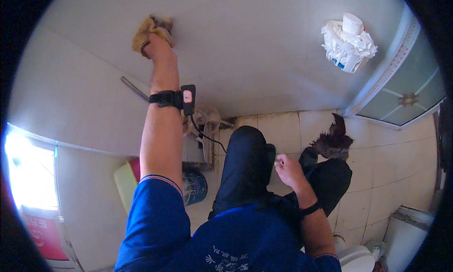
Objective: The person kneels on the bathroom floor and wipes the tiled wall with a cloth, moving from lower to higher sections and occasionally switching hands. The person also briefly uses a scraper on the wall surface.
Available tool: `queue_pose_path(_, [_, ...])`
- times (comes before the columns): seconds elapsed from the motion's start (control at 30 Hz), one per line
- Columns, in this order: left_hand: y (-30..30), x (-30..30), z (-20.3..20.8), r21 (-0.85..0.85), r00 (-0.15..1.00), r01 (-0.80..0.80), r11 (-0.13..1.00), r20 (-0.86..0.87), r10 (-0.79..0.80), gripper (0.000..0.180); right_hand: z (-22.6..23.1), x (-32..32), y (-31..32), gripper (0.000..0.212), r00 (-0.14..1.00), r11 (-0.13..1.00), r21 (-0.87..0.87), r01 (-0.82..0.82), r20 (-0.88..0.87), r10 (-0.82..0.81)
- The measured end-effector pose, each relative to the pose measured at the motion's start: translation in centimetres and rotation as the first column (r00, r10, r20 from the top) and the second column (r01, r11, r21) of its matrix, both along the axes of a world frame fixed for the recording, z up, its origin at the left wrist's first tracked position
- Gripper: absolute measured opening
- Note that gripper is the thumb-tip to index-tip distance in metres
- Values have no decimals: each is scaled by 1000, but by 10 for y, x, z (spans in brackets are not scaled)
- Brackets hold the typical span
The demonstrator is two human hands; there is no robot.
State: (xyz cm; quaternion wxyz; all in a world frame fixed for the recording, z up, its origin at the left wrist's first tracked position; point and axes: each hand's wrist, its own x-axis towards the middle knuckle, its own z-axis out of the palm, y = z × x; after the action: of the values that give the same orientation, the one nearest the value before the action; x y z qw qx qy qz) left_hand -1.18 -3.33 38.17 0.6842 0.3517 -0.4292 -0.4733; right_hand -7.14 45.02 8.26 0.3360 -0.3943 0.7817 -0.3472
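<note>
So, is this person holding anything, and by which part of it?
The left hand has a tan cloth against the wall; covered fingers hide which part is held. Nothing shows in the curled right hand.

Cloth [141, 37]: yellow-tan w/ a darker grey-brown bit at its R end, rumpled & bunched, not spread flat, folds gathered loosely round the L hand [157, 41] so most of the fingers are hidden. It's up high on the wall [236, 40], L of ctr in the head view, & looks to be against the surface, tho exact contact's hard to tell b/c hand & folds cover it; its L side sags lower, toward the wrist. Wall's pale grey, smooth-looking, w/ faint straight seams & a soft sheen.
</note>
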Motion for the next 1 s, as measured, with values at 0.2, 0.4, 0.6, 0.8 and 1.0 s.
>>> queue_pose_path(0.2, [-12,4,-89,226,967,-129,966,245,72,49,8,4,-9,32,990,992,22,-123,-67,124])
queue_pose_path(0.4, [-14,15,-224,593,967,24,805,189,-168,45,10,8,-8,31,988,990,27,-140,-63,142])
queue_pose_path(0.6, [-25,10,-256,660,971,171,732,11,-237,40,3,4,-8,34,986,988,49,-148,-67,151])
queue_pose_path(0.8, [-11,-7,-155,237,938,321,917,52,-342,35,-1,8,-11,34,985,978,129,-163,-34,168])
queue_pose_path(1.0, [11,-22,-11,-55,977,213,976,37,-211,34,-1,12,-12,34,986,983,116,-145,-60,153])
